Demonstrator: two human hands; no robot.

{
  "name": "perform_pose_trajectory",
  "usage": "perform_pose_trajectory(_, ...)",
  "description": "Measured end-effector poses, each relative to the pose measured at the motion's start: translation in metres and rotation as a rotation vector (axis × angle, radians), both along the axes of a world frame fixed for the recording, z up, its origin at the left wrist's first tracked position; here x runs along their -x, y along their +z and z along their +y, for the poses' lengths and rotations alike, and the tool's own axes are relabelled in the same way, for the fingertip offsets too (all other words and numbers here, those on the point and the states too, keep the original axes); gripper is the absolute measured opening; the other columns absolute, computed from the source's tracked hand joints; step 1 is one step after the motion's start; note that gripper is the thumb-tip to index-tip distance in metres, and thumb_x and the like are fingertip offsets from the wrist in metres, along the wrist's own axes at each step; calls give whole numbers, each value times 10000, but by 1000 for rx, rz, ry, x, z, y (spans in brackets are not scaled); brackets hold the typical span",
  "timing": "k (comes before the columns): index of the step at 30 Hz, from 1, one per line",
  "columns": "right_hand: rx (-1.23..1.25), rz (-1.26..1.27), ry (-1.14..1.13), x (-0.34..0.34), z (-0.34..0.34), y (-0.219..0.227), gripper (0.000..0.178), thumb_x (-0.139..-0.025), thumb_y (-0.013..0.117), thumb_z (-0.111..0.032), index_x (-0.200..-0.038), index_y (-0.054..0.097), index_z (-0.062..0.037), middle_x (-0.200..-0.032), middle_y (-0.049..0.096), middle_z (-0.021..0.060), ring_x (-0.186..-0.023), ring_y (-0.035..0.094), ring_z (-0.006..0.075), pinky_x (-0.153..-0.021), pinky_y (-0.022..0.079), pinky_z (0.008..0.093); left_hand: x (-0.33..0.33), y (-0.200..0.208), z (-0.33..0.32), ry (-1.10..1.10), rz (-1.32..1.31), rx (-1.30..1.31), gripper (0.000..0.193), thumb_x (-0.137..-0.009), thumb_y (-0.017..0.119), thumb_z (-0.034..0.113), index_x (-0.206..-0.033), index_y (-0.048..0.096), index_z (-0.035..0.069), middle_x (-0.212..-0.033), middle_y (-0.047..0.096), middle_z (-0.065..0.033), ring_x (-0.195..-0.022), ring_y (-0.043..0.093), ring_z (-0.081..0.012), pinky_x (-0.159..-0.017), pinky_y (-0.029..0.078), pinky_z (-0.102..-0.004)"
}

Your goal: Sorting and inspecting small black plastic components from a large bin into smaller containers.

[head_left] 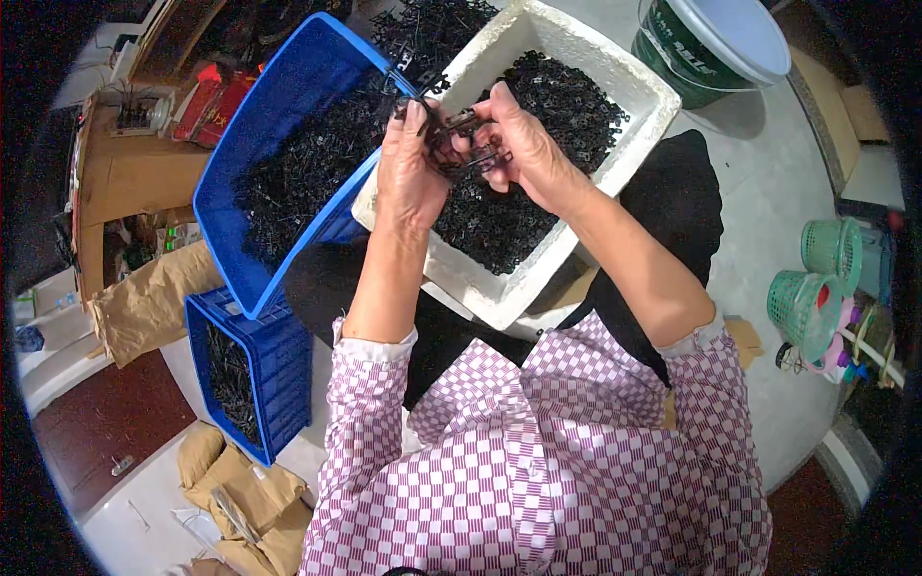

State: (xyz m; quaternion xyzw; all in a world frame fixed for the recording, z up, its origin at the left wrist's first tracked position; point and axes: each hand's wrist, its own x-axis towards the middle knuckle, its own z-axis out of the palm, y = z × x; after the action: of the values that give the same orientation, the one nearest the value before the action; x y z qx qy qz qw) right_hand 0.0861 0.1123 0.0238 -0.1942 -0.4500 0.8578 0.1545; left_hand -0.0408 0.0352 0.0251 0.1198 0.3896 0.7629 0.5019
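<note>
Above a white foam box (656, 94) my two hands are close together, fingers curled round small black plastic parts (469, 154). My left hand (411, 178) grips a cluster of them, its fingertips partly hidden behind the parts. My right hand (538, 154) pinches some of the same black pieces between thumb and fingers. Inside the foam box lies a heap of small black pieces (562, 106). To its left a large tilted blue crate (219, 206) holds longer, thin black parts (317, 182). Whether the pieces in my hands are joined together, I cannot tell.
More black parts (437, 34) are piled beyond the crate. A smaller blue crate (288, 374) with black parts stands at lower left, near brown paper sacks (254, 499). A dark green bucket (677, 53) is at the far right; green plastic baskets (807, 307) sit at right.
</note>
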Motion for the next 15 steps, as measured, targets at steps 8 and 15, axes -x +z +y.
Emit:
perform_pose_trajectory(8,-323,-80,-352,9,8,-16,266,-908,477,-316,-871,532,-58,-706,529,-21,-527,439,25,-473,371,159,-13,4,8,-84,-16,22,185,-862,555,277,-887,553,93,-763,567,-18,-612,571,-150,-547,490,-281)
perform_pose_trajectory(15,-762,-19,-549,12,15,-24,215,-905,487,-241,-810,517,-50,-639,446,-46,-511,402,38,-458,366,181,-25,5,16,-96,-111,24,205,-867,549,287,-866,544,81,-717,530,-8,-550,513,-134,-506,443,-276)
